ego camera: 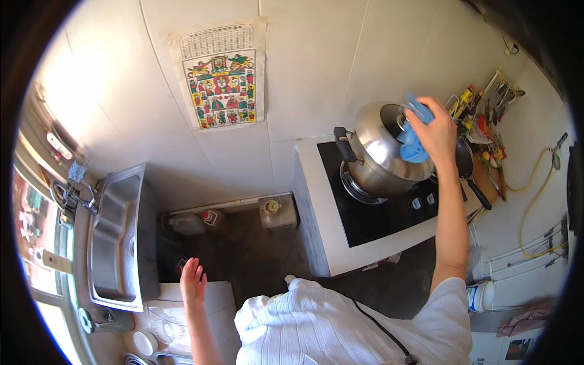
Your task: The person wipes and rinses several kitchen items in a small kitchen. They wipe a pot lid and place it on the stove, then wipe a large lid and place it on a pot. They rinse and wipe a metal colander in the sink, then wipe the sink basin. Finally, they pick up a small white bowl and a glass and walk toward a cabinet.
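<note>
My right hand (pixel 435 132) grips a crumpled blue cloth (pixel 414 148) against the domed metal lid (pixel 370 123) of a large stainless steel pot. The pot (pixel 381 178) has a dark side handle (pixel 345 144) and stands on the left burner (pixel 358 189) of a black gas cooktop (pixel 365 223). The lid's dark centre and metal knob are partly hidden behind the cloth and fingers. Low on the left, my left hand (pixel 193 282) hangs in the air with nothing in it, its fingers slightly apart, near the tiled counter (pixel 219 296).
A stainless steel sink (pixel 116 232) lies left under the window. Right of the pot are a frying pan (pixel 464 159), bottles (pixel 465 102) and hanging utensils (pixel 497 98). Below the printed wall poster (pixel 221 86), jugs (pixel 214 221) and a metal box (pixel 279 219) sit on the floor.
</note>
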The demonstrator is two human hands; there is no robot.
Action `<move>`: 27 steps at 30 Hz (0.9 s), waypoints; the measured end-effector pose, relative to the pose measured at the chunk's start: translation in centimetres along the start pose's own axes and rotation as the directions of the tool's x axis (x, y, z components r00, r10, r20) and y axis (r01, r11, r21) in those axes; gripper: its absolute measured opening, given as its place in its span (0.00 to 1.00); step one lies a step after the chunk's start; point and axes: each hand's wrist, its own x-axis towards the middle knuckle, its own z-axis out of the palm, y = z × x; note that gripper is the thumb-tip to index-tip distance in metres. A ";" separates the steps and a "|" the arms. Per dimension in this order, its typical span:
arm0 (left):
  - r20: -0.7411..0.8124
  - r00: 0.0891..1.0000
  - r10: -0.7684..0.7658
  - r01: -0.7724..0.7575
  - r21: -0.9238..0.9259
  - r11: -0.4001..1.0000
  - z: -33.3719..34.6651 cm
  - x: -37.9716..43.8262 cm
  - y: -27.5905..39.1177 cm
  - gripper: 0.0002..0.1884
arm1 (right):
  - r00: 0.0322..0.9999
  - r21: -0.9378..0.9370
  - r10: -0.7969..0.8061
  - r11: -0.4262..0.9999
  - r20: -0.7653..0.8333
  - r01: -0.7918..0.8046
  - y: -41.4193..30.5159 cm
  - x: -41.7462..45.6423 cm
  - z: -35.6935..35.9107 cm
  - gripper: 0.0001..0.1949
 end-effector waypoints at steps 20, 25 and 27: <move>-0.081 0.997 0.013 -0.012 0.016 1.000 -2.8 -2.5 -3.1 0.17 | 0.908 -0.341 -0.367 0.843 0.203 0.417 -2.7 -10.3 14.6 0.17; -0.033 0.999 0.002 -0.002 0.000 1.000 -2.5 -3.0 -4.0 0.19 | 0.915 -0.287 -0.369 0.870 0.162 0.401 -3.2 -11.7 13.2 0.20; -0.013 1.000 0.002 -0.002 0.004 1.000 -2.6 -3.1 -4.3 0.19 | 0.928 -0.178 -0.274 0.929 0.253 0.323 -3.8 -12.9 11.6 0.21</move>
